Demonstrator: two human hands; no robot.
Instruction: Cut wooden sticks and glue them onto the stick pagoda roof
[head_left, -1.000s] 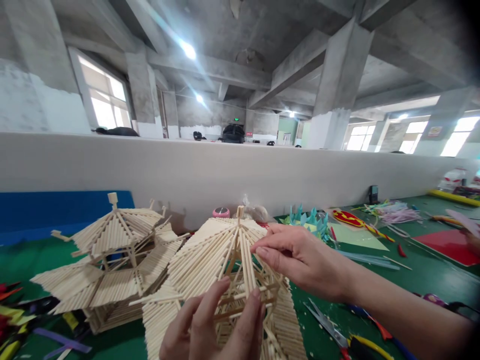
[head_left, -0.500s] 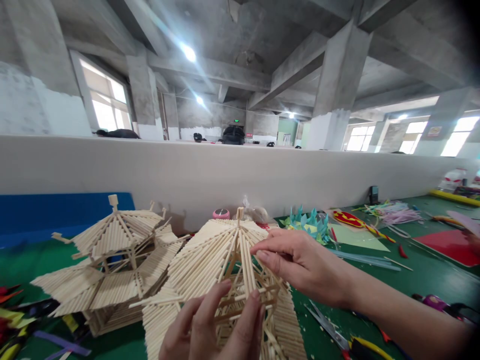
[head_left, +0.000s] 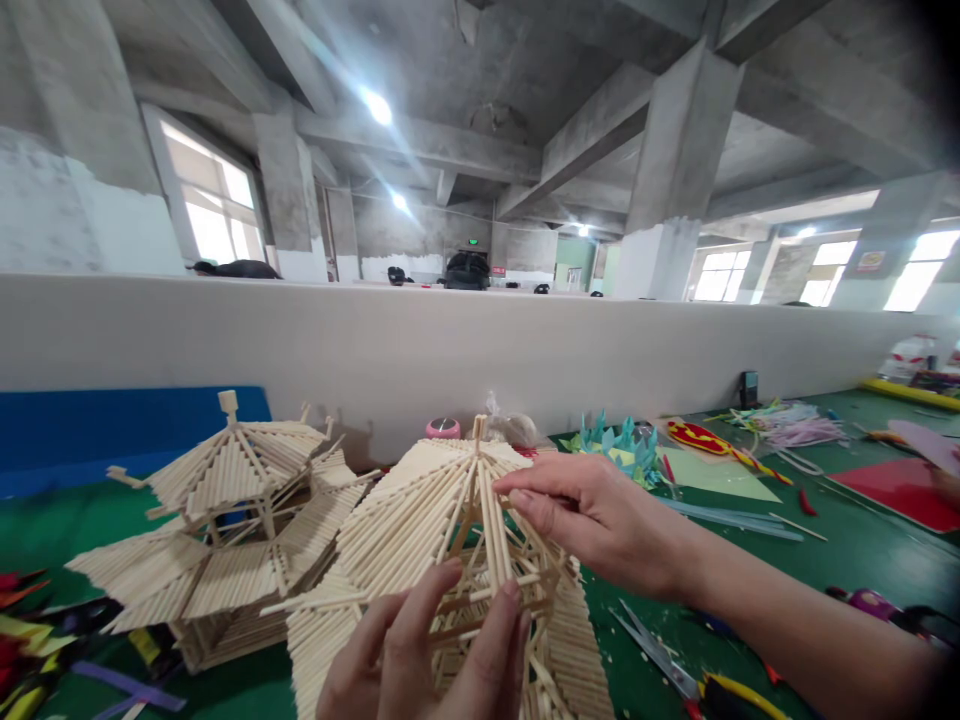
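A pavilion model of pale wooden sticks [head_left: 409, 510] stands in front of me, its roof partly covered and the frame open on the near right side. My left hand [head_left: 427, 655] is at its lower front, thumb and fingers closing on the lower ends of several roof sticks [head_left: 493, 530]. Higher up, my right hand [head_left: 577, 510] touches the same sticks with thumb and index finger close together. A second stick pavilion [head_left: 240, 510] with two roof tiers stands to the left, apart from both hands.
Scissors [head_left: 656, 650] lie right of the model. Behind are a pink round object [head_left: 442, 428] and a blue-green paper piece [head_left: 619, 445]. A person's hand [head_left: 949, 485] shows at the right edge by a red sheet [head_left: 892, 490]. A white partition [head_left: 337, 350] runs across the back.
My right hand has shifted slightly left along the roof sticks. My left hand stays in place. At the far right, the pink sheet near the person's hand has moved slightly.
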